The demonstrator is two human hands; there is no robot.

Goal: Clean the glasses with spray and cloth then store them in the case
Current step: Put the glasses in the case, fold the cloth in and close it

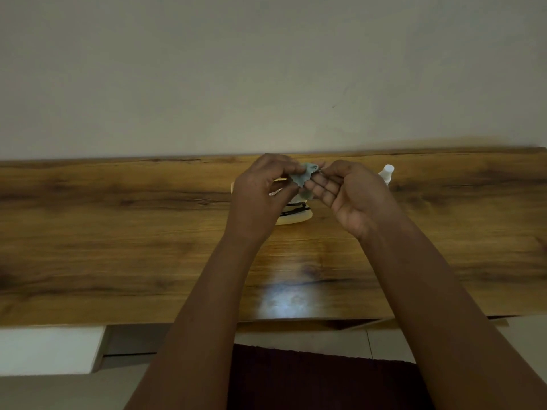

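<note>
Both hands are raised over the far part of the wooden table (118, 232). My left hand (260, 196) and my right hand (349, 193) pinch a small pale green cloth (305, 176) with a zigzag edge between their fingertips. Below and behind the hands lies an open cream glasses case (296, 217), and dark-framed glasses (293, 209) rest in it, mostly hidden by my left hand. A white spray bottle (387, 173) stands just right of my right hand.
A plain wall (266, 69) rises directly behind the table's far edge. A bright patch of reflected light (284, 300) lies near the table's front edge. Below the front edge are a white surface (50, 347) at the left and dark red fabric (310, 380).
</note>
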